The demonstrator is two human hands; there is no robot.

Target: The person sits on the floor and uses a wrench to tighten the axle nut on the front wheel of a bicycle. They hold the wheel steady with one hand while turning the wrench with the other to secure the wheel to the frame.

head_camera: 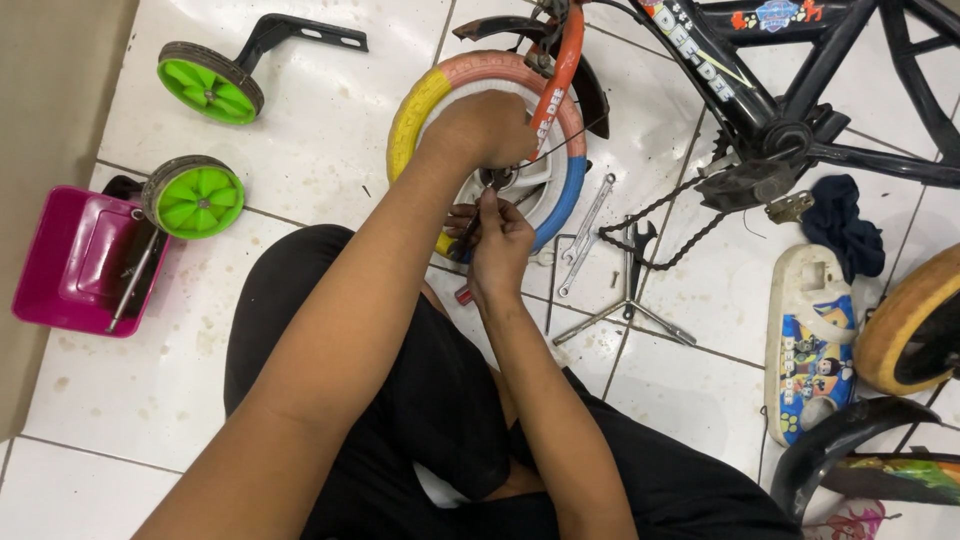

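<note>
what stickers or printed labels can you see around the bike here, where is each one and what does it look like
Frame sticker: white lettering along the black down tube, top right.
Badge sticker: colourful shield on the top tube.
Chain guard: white plastic cover on the floor, right, with blue cartoon artwork.
Fork sticker: white print on the orange fork, beside the left hand.

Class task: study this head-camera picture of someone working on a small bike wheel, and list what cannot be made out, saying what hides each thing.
Head view only:
- Wheel hub: covered by the left hand and right hand.
- Tool in the right hand: mostly hidden by fingers; kind unclear.
- Bike frame: cut off by the top edge.
- Yellow tyre: cut off by the right edge.
- Pink tray contents: too small.
</note>
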